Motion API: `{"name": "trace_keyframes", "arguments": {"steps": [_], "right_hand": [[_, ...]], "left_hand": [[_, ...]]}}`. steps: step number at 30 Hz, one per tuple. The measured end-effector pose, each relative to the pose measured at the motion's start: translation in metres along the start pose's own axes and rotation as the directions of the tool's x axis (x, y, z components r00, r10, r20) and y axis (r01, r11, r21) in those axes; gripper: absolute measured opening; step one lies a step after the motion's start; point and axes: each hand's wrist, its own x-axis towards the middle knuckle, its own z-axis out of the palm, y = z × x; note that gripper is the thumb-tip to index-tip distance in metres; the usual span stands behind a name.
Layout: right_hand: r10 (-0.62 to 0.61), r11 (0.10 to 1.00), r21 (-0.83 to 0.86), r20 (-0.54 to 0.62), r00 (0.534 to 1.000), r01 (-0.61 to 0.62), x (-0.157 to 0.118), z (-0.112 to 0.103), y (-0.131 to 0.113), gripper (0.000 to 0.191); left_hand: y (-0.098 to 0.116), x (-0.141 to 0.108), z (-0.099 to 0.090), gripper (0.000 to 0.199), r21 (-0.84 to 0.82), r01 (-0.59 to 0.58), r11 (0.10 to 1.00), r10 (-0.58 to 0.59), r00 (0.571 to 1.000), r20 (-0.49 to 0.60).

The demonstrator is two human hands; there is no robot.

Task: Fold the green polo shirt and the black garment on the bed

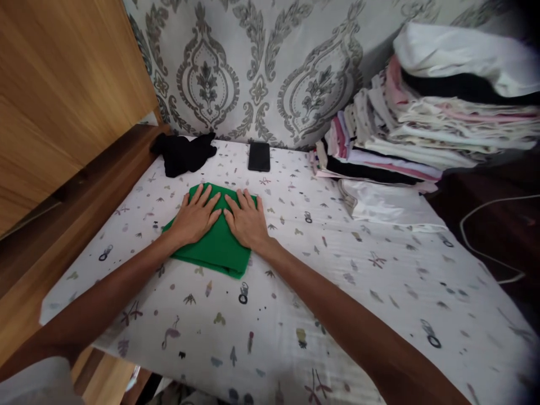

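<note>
A folded green cloth (217, 244) lies flat on the white printed sheet (295, 270). My left hand (196, 216) rests palm down on the cloth's left part, its fingers stretched out and pointing away from me. On the right part, my right hand (247, 219) also presses flat with fingers spread. The two thumbs lie close to each other near the middle, with a small strip of green between them. Folded layers show along the cloth's near edge. Neither hand grips anything.
Behind the cloth lie a crumpled black garment (185, 154) and a dark phone (259, 156). A tall stack of folded clothes (422, 135) leans at the right. Wooden furniture (71, 84) stands at the left, and a patterned wall (257, 67) at the back.
</note>
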Motion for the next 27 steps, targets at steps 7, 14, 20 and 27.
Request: {"name": "trace_keyframes", "arguments": {"steps": [7,14,20,27], "right_hand": [[-0.139,0.990,0.018,0.062,0.988,0.138,-0.036,-0.009,-0.016,0.060],[-0.281,0.945,0.187,0.044,0.959,0.269,-0.118,-0.024,-0.012,0.054],[-0.139,0.918,0.357,-0.122,0.983,0.174,-0.116,-0.031,0.007,0.048],[-0.235,0.938,0.270,0.035,0.971,0.217,-0.056,-0.024,0.010,0.049]], "left_hand": [[0.002,-0.002,-0.003,0.058,0.052,0.019,0.998,-0.021,0.999,0.038],[-0.004,-0.002,-0.007,0.057,-0.072,-0.008,0.997,0.007,1.000,-0.013],[0.014,-0.061,-0.036,0.034,-0.015,-0.439,0.898,0.402,0.835,-0.374],[0.040,-0.126,-0.021,0.033,0.180,-0.531,0.828,0.552,0.828,-0.100]]}}
